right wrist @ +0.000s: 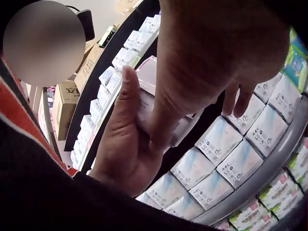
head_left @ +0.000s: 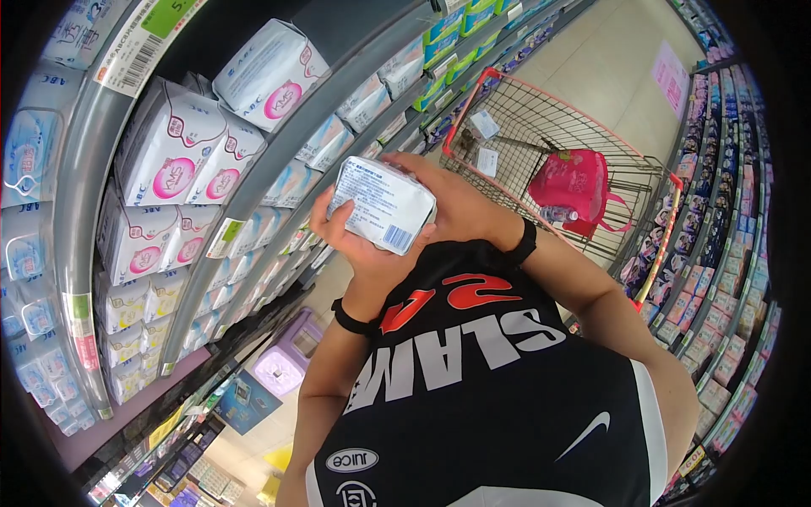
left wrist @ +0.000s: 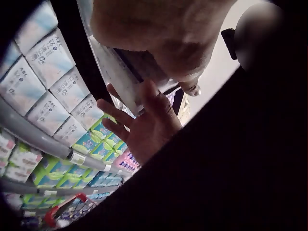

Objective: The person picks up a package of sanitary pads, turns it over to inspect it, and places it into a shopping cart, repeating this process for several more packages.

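In the head view a white pack of sanitary pads (head_left: 384, 198), with blue print and a barcode on the face toward me, is held up before my chest. My left hand (head_left: 380, 266) grips its lower left side, one fingertip on the printed face. At the pack's right side is my right hand (head_left: 460, 203), holding it between thumb and fingers. The left wrist view has my left hand (left wrist: 159, 29) close and my right hand (left wrist: 149, 130) beyond with some fingers spread. In the right wrist view my right hand (right wrist: 211, 62) hides much of the pack (right wrist: 147, 103).
Shelves of white ABC pad packs (head_left: 173, 169) rise at the left, one pack (head_left: 270, 76) lying on top. A shopping cart (head_left: 642, 169) at the right carries a pink backpack (head_left: 570, 190), a bottle (head_left: 557, 214) and white packs (head_left: 487, 160). Another stocked shelf (head_left: 718, 279) lines the far right.
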A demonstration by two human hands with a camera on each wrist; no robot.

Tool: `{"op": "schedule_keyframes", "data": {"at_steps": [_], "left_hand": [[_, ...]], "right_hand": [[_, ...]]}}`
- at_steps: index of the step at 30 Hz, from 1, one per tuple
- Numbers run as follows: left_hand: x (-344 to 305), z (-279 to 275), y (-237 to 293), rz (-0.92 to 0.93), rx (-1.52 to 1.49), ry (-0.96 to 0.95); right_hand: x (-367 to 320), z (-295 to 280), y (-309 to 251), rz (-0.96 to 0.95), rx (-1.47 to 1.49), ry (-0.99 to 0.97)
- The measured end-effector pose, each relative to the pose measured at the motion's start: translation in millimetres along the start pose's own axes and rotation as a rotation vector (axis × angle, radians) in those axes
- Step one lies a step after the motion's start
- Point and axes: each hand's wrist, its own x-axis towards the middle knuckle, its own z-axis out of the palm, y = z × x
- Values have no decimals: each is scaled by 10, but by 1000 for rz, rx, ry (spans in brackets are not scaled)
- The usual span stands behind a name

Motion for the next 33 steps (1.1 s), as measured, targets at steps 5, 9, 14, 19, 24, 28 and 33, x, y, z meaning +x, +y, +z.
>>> {"op": "schedule_keyframes", "data": {"at_steps": [5,9,14,19,24,28,33], "left_hand": [[106,2,-56,124,-24,43],[69,57,-91,97,-247,35],[-62,-44,-108,-96,-284,-91],[51,-65,-25,-188,-158,-171],[75,-2,-30,-206,-249,-206],[64,24,-53,-189,-295,-188],[107,32,-34,-193,-304,-200]], "right_hand": [[49,17,-81,-78,58,132],[108,20,-38,-337,-1,454],[58,-240,-81,-98,178,240],[22,-362,-169,22,428,32],[107,-361,-205,-108,196,-44],[147,-383,-239,-156,110,-31],[116,-374,-181,-102,109,-41]]}}
